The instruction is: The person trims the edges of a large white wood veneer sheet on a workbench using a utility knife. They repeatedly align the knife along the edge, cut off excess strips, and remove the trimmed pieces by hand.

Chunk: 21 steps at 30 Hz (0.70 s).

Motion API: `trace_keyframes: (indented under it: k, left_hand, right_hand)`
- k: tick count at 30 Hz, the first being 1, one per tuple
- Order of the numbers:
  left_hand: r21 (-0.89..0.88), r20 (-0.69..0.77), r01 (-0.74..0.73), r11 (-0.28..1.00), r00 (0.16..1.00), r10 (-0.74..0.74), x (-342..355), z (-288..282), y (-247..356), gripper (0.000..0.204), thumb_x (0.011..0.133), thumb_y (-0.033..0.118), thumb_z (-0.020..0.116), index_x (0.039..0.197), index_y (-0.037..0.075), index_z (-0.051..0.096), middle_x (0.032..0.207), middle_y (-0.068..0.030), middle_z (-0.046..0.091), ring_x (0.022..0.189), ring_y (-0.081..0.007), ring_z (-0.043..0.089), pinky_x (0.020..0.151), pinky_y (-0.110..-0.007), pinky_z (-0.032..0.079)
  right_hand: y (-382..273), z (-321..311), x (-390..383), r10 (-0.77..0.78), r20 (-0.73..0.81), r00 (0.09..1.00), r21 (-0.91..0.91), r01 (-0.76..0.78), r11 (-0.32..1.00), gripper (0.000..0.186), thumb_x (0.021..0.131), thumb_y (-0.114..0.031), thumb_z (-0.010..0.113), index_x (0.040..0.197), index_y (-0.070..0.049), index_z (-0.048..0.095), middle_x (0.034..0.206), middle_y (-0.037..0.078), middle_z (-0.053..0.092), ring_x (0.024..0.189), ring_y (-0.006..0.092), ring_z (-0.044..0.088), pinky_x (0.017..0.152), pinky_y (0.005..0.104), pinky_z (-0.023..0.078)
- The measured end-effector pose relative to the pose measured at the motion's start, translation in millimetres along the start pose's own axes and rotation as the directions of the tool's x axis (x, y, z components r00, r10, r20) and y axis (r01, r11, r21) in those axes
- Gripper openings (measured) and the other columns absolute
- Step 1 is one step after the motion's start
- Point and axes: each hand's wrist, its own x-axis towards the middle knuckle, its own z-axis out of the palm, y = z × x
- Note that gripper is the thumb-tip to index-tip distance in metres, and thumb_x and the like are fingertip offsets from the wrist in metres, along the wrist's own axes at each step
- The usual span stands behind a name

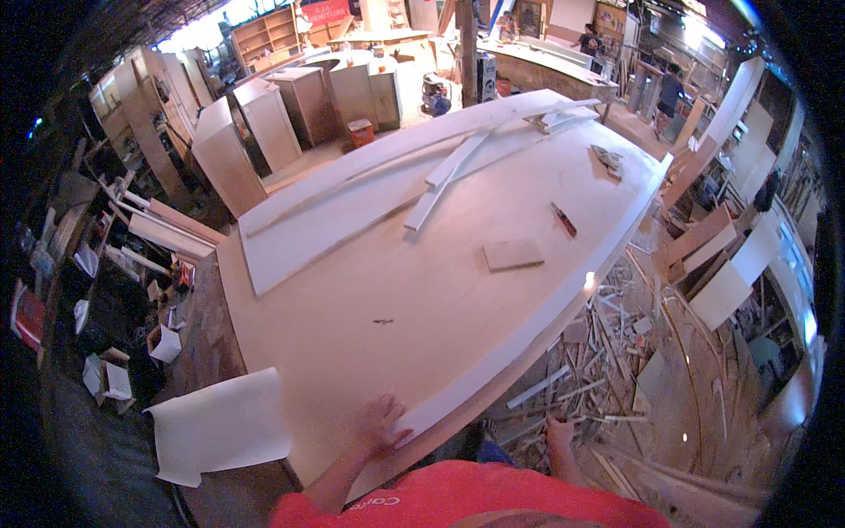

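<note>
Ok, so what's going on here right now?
A person in a red shirt has the left hand resting on the near end of a large pale board, by its right edge. The right hand is off that edge, above wood scraps on the floor; whether it holds anything is unclear. Farther up the board lie a white panel, loose white strips and a small flat block, untouched by either hand.

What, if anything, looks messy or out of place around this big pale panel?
Wood offcuts lie strewn at all angles across the floor near the right hand, which looks untidy. Also, a white sheet sits askew at the left edge of the large panel, its lower border uneven.
</note>
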Motion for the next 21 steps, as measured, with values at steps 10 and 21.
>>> trace_keyframes:
  k: [10, 21]
  left_hand:
    - [-0.066, -0.046, -0.104, 0.992, 0.994, 0.101, 19, 10, 12, 0.063, 0.091, 0.056, 0.062, 0.138, 0.014, 0.059, 0.154, -0.0195, 0.043, 0.143, -0.0409, 0.036, 0.115, -0.061, 0.027]
    - [-0.197, -0.025, -0.059, 0.979, 0.998, 0.056, 25, 2, 22, 0.057, 0.086, 0.043, 0.068, 0.133, 0.011, 0.061, 0.154, -0.0218, 0.043, 0.145, -0.0422, 0.035, 0.12, -0.054, 0.027]
  right_hand:
    - [78, -30, -35, -0.095, -0.121, 0.988, -0.165, 0.075, 0.984, 0.03, 0.081, -0.014, 0.079, 0.1, -0.004, 0.058, 0.08, 0.008, 0.063, 0.061, 0.0188, 0.062, 0.05, 0.0343, 0.05]
    - [91, -50, -56, 0.077, -0.116, 0.99, -0.013, -0.079, 0.997, 0.031, 0.082, -0.012, 0.078, 0.102, -0.002, 0.056, 0.087, 0.008, 0.062, 0.066, 0.0187, 0.062, 0.052, 0.0334, 0.05]
